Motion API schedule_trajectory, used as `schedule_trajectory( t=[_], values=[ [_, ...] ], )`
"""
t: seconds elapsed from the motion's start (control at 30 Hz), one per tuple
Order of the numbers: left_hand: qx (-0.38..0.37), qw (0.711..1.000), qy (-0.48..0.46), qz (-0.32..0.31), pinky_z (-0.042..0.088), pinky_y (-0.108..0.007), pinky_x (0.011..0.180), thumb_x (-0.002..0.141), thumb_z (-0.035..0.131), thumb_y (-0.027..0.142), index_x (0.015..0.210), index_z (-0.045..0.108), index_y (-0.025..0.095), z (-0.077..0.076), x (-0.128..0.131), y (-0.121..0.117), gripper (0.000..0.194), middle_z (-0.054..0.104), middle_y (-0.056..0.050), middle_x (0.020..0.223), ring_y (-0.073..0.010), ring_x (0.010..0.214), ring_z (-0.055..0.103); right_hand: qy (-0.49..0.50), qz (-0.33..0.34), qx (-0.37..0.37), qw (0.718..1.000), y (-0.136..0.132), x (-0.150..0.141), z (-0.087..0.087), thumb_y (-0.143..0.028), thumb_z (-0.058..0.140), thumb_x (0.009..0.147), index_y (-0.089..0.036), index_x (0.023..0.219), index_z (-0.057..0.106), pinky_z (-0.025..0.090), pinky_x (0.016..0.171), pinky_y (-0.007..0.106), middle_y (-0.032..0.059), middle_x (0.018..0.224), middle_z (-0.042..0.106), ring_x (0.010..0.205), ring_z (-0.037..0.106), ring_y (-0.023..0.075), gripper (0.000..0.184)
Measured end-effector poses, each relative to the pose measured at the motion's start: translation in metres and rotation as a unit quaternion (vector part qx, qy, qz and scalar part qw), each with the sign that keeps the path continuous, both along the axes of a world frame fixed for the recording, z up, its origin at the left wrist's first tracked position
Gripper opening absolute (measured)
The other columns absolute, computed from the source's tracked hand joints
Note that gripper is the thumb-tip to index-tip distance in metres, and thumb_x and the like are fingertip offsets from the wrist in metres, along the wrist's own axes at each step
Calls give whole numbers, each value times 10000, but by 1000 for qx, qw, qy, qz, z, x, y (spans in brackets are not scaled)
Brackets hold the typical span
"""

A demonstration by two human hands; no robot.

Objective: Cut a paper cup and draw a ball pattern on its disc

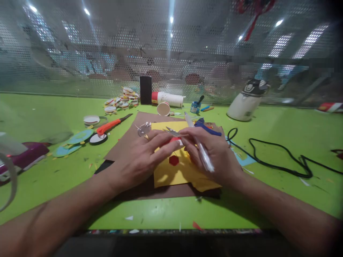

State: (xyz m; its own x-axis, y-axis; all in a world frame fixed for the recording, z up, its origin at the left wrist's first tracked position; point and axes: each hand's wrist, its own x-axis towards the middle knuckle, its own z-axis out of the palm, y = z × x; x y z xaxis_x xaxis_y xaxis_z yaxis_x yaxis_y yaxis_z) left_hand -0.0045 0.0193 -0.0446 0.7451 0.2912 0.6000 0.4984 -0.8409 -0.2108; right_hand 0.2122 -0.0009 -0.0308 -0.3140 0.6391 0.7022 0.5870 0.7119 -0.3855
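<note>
My left hand (147, 151) reaches in over a yellow sheet (166, 180). Its thumb and forefinger close on a small red and white piece (176, 139). My right hand (211, 146) is closed around a slim, translucent silver pen-like stick (204, 155) that slants across the hand. A pointed metal blade (173, 131) shows by the right fingertips; whether it belongs to a tool in that hand I cannot tell. Below the fingers, a red hexagon (174, 160) lies on the yellow sheet. A blue-handled tool (207, 127) is partly hidden behind my right hand.
Brown sheets (125, 134) lie under the yellow one on a green table (150, 214). Left are an orange-handled cutter (108, 126) and a purple tool (28, 160). Behind stand paper cups (168, 99), a paint jar (195, 107) and a white jug (245, 105). A black cord (278, 171) winds right.
</note>
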Motion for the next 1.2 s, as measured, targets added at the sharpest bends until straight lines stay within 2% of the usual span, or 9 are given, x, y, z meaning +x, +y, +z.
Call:
schedule_trajectory(
  t=[0.1,0.2,0.4,0.57,0.77,0.87,0.97,1.1,1.2],
  values=[
    [-90,995,-13,36,540,-384,803,910,522,99,1265,441,184,-9,2,8,374,622,-127,1135,-249,975,628,-17,-1,-47,999,7,0,-8,-152,569,917,-156,1015,650,507,655,234,51,852,756,707,688,141,128],
    [-180,981,-46,59,529,-359,764,891,602,202,1189,466,173,-13,7,10,329,630,-117,1084,-244,945,626,-28,0,-58,998,12,0,-13,-138,545,914,-139,1036,657,505,692,248,82,924,763,769,701,159,166],
    [-307,943,-73,110,495,-327,699,823,680,402,1030,500,192,0,10,1,346,650,-67,974,-213,831,622,-33,-56,-41,997,11,4,-7,-131,576,882,-156,1036,663,490,667,256,52,848,761,724,693,166,179],
    [-343,926,-72,139,469,-314,659,815,660,482,1022,500,193,1,7,6,390,655,-63,945,-202,784,610,-38,-67,-50,996,17,10,-8,-134,564,900,-160,1112,653,479,697,274,66,882,748,733,677,176,231],
    [-372,917,-59,133,469,-311,671,808,680,501,1097,540,173,2,3,10,459,656,-72,981,-194,788,595,-232,-101,-57,966,25,19,-4,-74,467,886,-189,1258,627,450,717,326,133,975,669,862,614,249,421],
    [-393,911,-52,118,474,-331,722,803,691,494,1160,553,177,4,0,13,497,640,-78,1058,-197,819,588,-304,-110,-25,946,29,24,-3,-36,469,845,-167,1267,614,439,737,351,155,993,679,936,571,287,465],
    [-409,907,-28,95,460,-338,784,829,673,494,1190,573,182,6,-3,16,487,635,-82,1116,-209,894,584,-340,-134,7,931,38,31,-4,-39,478,839,-155,1304,592,421,730,374,171,982,694,910,552,300,493],
    [-423,902,-7,83,443,-331,811,842,663,490,1157,616,183,9,-4,16,442,635,-74,1095,-217,935,578,-346,-168,-6,923,45,36,-5,3,442,839,-135,1372,551,412,725,395,175,1011,707,915,541,319,561],
    [-442,893,-14,80,445,-321,785,833,666,485,1131,625,162,10,-3,15,441,617,-75,1078,-207,904,575,-271,-139,11,952,37,29,-2,-25,453,879,-77,1255,625,428,787,401,172,1030,709,939,541,297,417]
  ],
)
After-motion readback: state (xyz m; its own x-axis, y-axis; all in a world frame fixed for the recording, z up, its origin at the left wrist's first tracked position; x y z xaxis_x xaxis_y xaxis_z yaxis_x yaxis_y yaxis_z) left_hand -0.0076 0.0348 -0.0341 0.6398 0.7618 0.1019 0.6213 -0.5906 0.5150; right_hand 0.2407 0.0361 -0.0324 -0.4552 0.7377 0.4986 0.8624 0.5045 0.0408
